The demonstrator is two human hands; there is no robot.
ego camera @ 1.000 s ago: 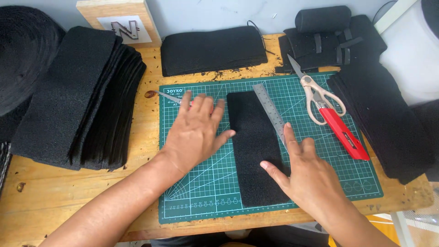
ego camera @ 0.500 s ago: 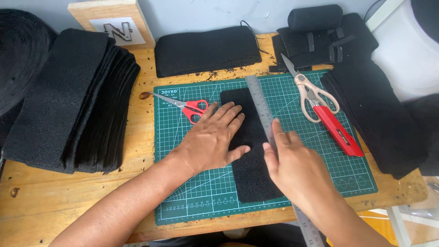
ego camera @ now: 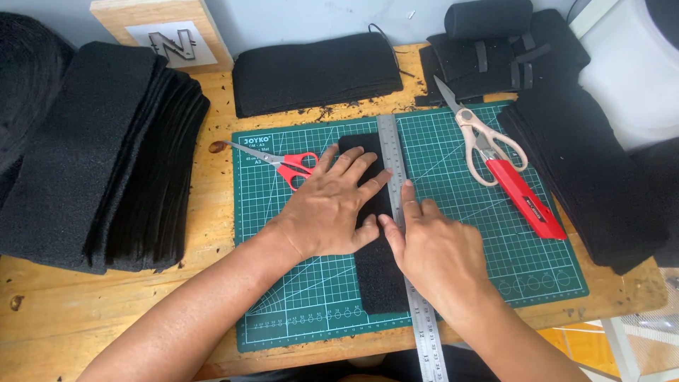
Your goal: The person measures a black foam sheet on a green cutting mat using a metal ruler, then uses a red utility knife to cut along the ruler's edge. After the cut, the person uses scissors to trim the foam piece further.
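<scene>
From the head camera, my left hand (ego camera: 329, 212) lies flat, fingers spread, pinning the black strip (ego camera: 375, 233) at mid-mat. My right hand (ego camera: 435, 247) presses the steel ruler (ego camera: 399, 212) along its right edge, gripping nothing. I judge steady pressure keeps both aligned. Green cutting mat (ego camera: 495, 262), wooden table (ego camera: 56, 311), felt stacks around.

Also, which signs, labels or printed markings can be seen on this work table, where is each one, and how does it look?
Sign board: far left of the table, leaning on the wall; pale wooden panel with a white rectangle carrying one dark raised letter.
Cutting mat: centre of the table, under both hands; green rectangle with a white printed grid and small white lettering in its upper left corner.
Steel ruler: on the mat along the black strip; long, silver, with printed scale marks.
</scene>
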